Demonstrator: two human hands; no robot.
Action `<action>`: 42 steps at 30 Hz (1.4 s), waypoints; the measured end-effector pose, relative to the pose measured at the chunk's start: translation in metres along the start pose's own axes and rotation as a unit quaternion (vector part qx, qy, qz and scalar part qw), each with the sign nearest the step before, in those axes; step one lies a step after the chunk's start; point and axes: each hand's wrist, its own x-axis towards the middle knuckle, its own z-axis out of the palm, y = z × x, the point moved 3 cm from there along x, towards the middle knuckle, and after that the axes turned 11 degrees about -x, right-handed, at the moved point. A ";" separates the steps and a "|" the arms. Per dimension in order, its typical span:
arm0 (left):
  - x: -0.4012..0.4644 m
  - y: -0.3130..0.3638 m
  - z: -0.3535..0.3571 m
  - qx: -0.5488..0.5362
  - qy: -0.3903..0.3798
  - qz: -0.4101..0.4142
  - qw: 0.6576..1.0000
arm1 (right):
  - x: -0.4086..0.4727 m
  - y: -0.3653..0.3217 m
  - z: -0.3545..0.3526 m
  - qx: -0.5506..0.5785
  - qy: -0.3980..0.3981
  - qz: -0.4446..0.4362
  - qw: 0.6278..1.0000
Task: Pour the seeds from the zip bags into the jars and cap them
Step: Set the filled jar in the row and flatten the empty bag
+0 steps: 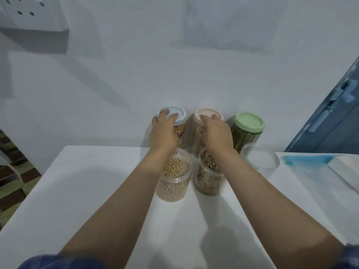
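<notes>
on the table (pixel 97 191), left hand (pixel 163 133) gripping blue-lidded jar (pixel 179 123), right hand (pixel 217 133) gripping pink-lidded jar (pixel 196 133)

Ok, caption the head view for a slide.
Left hand grips blue lid, right hand pink lid.

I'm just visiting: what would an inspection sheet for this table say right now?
Surface: white table.
Job's things: blue-lidded jar, pink-lidded jar and green-lidded jar capped at the back; soybean jar and brown-seed jar uncapped; empty jar uncapped.
Clutter: white box on blue sheet.
Hands: left hand grips the blue lid; right hand grips the pink lid.
Cables: nothing seen.
Surroundings: wall socket, blue door.
</notes>
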 end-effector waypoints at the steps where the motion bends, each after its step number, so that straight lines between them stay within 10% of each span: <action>1: 0.000 0.000 0.002 -0.005 0.004 -0.002 1.000 | 0.000 0.000 0.000 0.007 0.011 -0.008 1.000; 10: -0.007 0.018 0.003 0.066 0.015 -0.045 0.997 | -0.012 -0.007 -0.002 0.057 0.010 -0.035 0.998; 15: -0.017 0.068 0.019 0.133 0.016 0.079 0.988 | -0.019 0.036 -0.033 -0.017 0.046 0.039 0.998; 21: -0.001 0.087 0.050 0.248 -0.067 0.088 0.963 | -0.006 0.102 -0.025 -0.035 -0.131 0.134 0.982; 42: -0.008 0.106 0.068 0.138 -0.035 0.098 0.985 | -0.014 0.111 -0.006 0.056 -0.063 0.067 0.994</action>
